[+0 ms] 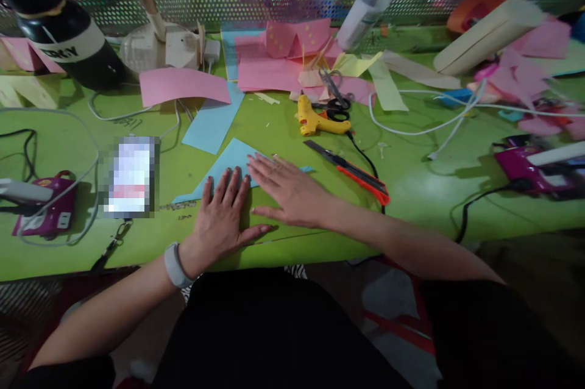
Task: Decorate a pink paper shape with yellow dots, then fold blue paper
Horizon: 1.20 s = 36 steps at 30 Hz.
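Observation:
A light blue piece of folded paper (234,156) lies on the green table (283,249), its peak pointing away from me. My left hand (222,215) rests flat with fingers spread, the fingertips on the paper's lower part. Beside it, my right hand (292,191) is also laid flat, its fingers over the paper's right side and covering part of it. Neither hand grips anything. To the right are a red utility knife (361,180) with a dark blade end, and a yellow glue gun (317,121) next to scissors (336,105).
A phone (131,175) lies left of the paper. Pink sheets (269,72) and blue strips (214,121) lie behind. A dark bottle (68,41), a fan base (159,47), purple power strips (55,209) and white cables (411,132) surround the work area.

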Each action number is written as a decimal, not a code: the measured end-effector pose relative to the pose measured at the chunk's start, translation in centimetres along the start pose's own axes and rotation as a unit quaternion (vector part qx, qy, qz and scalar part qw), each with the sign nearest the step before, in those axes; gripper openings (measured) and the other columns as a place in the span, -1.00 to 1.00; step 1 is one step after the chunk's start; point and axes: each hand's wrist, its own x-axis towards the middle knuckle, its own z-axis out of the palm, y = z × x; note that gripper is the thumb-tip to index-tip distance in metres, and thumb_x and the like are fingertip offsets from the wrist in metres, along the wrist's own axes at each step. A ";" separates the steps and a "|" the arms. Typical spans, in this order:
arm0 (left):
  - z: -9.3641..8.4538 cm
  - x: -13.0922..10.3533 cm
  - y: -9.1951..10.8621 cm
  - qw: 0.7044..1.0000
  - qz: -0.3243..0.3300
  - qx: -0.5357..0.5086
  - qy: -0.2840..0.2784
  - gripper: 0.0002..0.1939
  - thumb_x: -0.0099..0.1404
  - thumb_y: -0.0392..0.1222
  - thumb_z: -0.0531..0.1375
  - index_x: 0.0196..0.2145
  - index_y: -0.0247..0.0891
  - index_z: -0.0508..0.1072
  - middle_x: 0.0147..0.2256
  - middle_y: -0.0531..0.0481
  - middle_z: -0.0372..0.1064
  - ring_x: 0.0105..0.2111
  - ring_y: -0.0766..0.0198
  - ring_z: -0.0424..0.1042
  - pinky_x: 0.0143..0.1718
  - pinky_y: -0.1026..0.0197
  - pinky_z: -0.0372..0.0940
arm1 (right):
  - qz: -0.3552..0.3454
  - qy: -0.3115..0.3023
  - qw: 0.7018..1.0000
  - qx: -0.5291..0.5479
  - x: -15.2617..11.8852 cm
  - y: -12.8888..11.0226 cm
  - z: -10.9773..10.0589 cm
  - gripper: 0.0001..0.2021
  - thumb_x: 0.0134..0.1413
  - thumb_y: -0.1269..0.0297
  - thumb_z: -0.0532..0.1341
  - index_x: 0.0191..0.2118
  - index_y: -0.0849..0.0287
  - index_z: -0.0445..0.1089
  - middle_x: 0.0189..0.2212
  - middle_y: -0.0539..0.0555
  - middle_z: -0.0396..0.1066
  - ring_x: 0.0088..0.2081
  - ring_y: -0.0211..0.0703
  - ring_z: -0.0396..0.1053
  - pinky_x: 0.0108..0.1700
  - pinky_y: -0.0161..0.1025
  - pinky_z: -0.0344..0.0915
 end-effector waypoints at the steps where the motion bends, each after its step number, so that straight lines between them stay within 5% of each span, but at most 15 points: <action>1: 0.1 0.0 0.0 1.000 0.000 -0.001 0.001 0.00 0.27 0.43 -0.08 0.35 -0.46 -0.07 0.35 -0.40 -0.09 0.37 -0.19 -0.17 0.32 -0.26 -0.28 | -0.021 -0.017 1.000 0.006 0.1 -0.4 0.8 -0.17 0.26 -0.21 -0.09 0.36 0.45 -0.06 0.38 0.35 -0.12 0.40 0.11 -0.18 0.38 0.05 -0.18; 5: 0.2 0.0 -0.1 1.000 0.000 -0.006 0.007 0.04 0.24 0.46 -0.06 0.35 -0.46 -0.06 0.35 -0.40 -0.08 0.36 -0.19 -0.15 0.33 -0.25 -0.28 | -0.034 -0.046 0.998 0.023 0.0 -0.5 2.7 -0.05 0.21 -0.31 -0.19 0.38 0.52 -0.17 0.39 0.40 -0.24 0.42 0.12 -0.29 0.40 0.08 -0.29; 11: -0.1 -0.5 -0.4 1.000 -0.004 -0.009 0.007 0.08 0.23 0.48 -0.08 0.36 -0.49 -0.15 0.35 -0.44 -0.11 0.36 -0.16 -0.14 0.33 -0.23 -0.29 | -0.026 -0.047 0.998 0.026 -1.1 0.3 2.6 -0.03 0.19 -0.33 -0.16 0.40 0.48 -0.26 0.39 0.40 -0.29 0.41 0.13 -0.33 0.40 0.09 -0.28; 22: -1.5 -5.1 -3.4 0.998 -0.056 0.014 -0.009 0.12 0.23 0.47 -0.07 0.36 -0.58 -0.21 0.36 -0.50 -0.22 0.37 -0.16 -0.22 0.33 -0.15 -0.11 | 0.072 -0.044 0.996 -0.019 -5.7 2.6 2.1 -0.03 0.20 -0.31 -0.17 0.41 0.44 -0.41 0.39 0.41 -0.28 0.41 0.16 -0.33 0.38 0.17 -0.22; 27: -1.8 -6.1 -3.7 0.997 -0.069 0.028 -0.008 0.09 0.25 0.46 -0.12 0.34 -0.60 -0.13 0.35 -0.50 -0.18 0.37 -0.13 -0.18 0.34 -0.15 -0.12 | 0.098 -0.056 0.993 -0.036 -6.9 3.2 1.6 -0.02 0.19 -0.34 -0.23 0.39 0.51 -0.21 0.38 0.45 -0.20 0.40 0.20 -0.25 0.37 0.20 -0.21; 31: -1.9 -6.3 -3.9 0.997 -0.067 0.041 -0.001 0.06 0.26 0.47 -0.17 0.34 -0.56 -0.07 0.34 -0.47 -0.09 0.36 -0.12 -0.09 0.34 -0.16 -0.18 | 0.100 -0.039 0.994 -0.033 -5.5 2.8 -1.3 -0.10 0.21 -0.30 -0.17 0.27 0.53 0.12 0.28 0.49 0.09 0.33 0.25 0.02 0.30 0.14 -0.02; 33: -2.0 -6.2 -3.8 0.996 -0.067 0.050 0.001 0.06 0.25 0.48 -0.19 0.35 -0.54 -0.06 0.33 -0.46 -0.05 0.35 -0.12 -0.06 0.35 -0.18 -0.22 | 0.128 0.002 0.991 -0.024 -3.2 1.8 -3.2 -0.32 0.27 -0.19 -0.09 0.09 0.35 0.37 0.10 0.38 0.37 0.16 0.20 0.28 0.15 0.06 0.16; 36: -2.1 -6.0 -3.7 0.996 -0.068 0.059 -0.006 0.10 0.23 0.50 -0.17 0.35 -0.58 -0.06 0.33 -0.48 -0.07 0.34 -0.14 -0.06 0.34 -0.17 -0.20 | 0.165 -0.066 0.982 0.066 1.5 -0.2 -5.0 -0.57 0.27 -0.04 0.04 -0.35 0.18 0.47 -0.39 0.14 0.54 -0.32 -0.06 0.46 -0.26 -0.18 0.26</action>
